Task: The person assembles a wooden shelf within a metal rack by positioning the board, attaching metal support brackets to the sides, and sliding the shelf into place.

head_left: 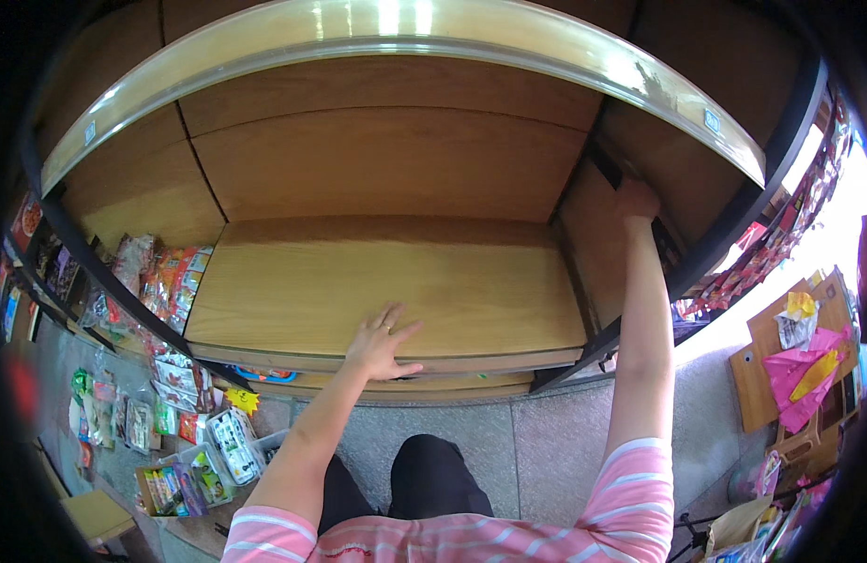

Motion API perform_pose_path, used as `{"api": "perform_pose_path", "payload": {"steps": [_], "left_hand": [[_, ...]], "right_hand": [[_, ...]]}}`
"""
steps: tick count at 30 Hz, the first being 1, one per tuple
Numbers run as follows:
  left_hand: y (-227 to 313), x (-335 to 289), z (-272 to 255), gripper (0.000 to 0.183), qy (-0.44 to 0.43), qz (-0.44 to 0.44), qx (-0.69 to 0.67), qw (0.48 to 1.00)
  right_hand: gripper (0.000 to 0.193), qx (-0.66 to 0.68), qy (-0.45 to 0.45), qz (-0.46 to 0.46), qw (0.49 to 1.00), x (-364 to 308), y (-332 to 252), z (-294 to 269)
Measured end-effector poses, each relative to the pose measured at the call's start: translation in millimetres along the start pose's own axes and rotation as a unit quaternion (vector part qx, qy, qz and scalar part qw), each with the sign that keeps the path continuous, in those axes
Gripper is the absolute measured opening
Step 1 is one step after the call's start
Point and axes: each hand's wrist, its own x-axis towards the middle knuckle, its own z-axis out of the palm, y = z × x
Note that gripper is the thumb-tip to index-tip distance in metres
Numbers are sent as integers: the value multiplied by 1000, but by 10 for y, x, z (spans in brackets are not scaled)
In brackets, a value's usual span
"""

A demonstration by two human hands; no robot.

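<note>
My left hand (379,347) rests at the front edge of a bare wooden shelf board (405,277), its fingers spread and a ring on one of them. Over on the right, my right hand (638,199) is closed in a fist against the wooden side panel (566,202) of the shelf unit. A dark flat piece (606,169) shows just beyond that fist. Whatever the right fingers hold is hidden from view.
An upper shelf (433,23) with a clear front strip arches above both arms. Packaged snacks (175,281) fill the neighbouring bay. Bins with packets (234,446) stand on the floor at the left. Hanging packets (780,249) and a wooden board (757,361) with pink wrapping are at the right.
</note>
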Motion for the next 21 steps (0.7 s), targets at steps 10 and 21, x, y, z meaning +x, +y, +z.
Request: {"api": "perform_pose_path", "payload": {"steps": [10,21], "left_hand": [[-6,-3,18,76,5,2,0,1000],[-11,16,31,77,-5,-1,4,1000]], "right_hand": [[20,-78,-2,-48,996,-65,-45,-38],[33,-105,8,-57,993,-47,45,273]]}}
